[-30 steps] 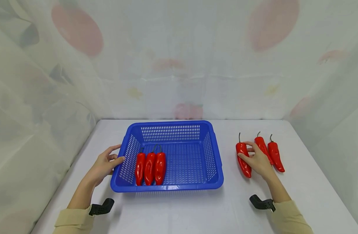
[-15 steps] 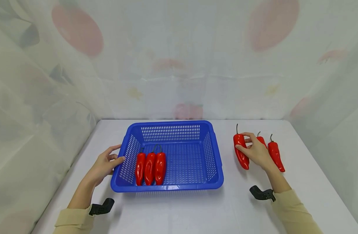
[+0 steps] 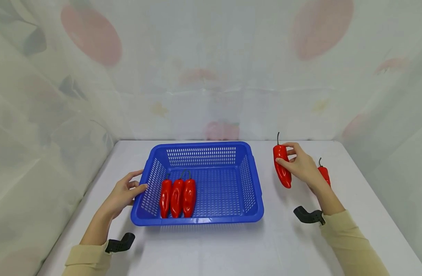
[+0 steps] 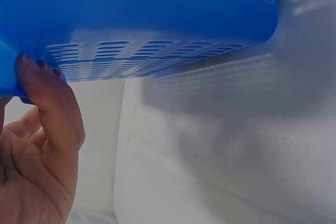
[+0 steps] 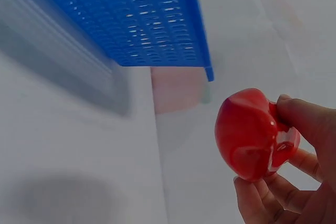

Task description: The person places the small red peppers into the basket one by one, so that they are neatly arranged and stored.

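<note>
In the head view, my left hand (image 3: 119, 197) grips the left rim of a blue plastic basket (image 3: 197, 220), thumb over the edge and fingers outside. The left wrist view shows those fingers (image 4: 52, 98) against the basket's slotted wall. Three red peppers (image 3: 177, 197) lie side by side in its left half, stems away from me. To the right of the basket, my right hand (image 3: 302, 166) pinches another red pepper (image 3: 280, 153) between thumb and fingers, raised off the table. The right wrist view shows this pepper (image 5: 242, 135) end-on, apart from the basket.
Behind my right hand, a red pepper (image 3: 324, 174) lies on the white table (image 3: 211, 253), partly covered by the wrist. Another one beside it is almost wholly hidden. Pale printed sheets (image 3: 211, 76) stand along the back and both sides.
My right hand has lifted its pepper off the table, moving up and away from me, slightly left. It now covers most of the peppers behind it. Left hand and basket stay put.
</note>
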{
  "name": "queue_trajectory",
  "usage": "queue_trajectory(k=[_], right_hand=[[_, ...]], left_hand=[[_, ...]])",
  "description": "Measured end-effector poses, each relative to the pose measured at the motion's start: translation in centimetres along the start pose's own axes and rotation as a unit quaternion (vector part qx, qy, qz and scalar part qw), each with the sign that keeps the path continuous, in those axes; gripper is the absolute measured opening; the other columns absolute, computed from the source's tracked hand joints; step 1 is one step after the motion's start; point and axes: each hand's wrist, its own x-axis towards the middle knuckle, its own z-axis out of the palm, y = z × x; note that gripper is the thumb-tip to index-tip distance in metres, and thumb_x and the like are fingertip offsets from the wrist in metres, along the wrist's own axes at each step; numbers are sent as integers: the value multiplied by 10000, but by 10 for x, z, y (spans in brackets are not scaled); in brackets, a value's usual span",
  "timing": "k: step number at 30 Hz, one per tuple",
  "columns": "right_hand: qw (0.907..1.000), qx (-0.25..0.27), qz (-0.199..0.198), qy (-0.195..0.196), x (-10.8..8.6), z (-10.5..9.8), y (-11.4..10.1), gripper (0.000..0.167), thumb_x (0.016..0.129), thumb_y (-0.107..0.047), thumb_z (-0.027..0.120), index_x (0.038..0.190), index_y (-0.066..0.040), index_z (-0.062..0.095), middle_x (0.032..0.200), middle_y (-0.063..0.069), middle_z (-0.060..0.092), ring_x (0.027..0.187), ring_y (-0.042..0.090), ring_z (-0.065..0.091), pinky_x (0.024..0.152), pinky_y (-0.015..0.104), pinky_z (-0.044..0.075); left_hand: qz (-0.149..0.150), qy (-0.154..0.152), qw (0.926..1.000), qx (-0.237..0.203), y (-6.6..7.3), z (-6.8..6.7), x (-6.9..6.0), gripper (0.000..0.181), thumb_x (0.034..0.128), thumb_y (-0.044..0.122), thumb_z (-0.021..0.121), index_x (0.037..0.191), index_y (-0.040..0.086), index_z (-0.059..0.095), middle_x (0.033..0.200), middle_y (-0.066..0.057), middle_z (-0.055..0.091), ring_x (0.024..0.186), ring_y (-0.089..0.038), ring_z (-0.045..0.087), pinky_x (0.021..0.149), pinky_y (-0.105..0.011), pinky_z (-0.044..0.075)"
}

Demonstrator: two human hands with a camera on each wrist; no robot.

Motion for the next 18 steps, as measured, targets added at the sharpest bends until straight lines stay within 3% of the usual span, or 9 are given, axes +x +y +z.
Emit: queue_trajectory(k=[18], right_hand=[[9995, 117, -133, -269, 18, -6, -40, 657, 868, -370, 605, 1369, -92, 283, 1239, 209, 470, 978, 336, 557, 704, 402, 560]], left_hand=[[-37, 2, 10000, -21, 0, 0, 0, 699, 892, 248, 607, 1453, 107, 214, 889, -181, 533, 705, -233, 651, 623, -406, 569]])
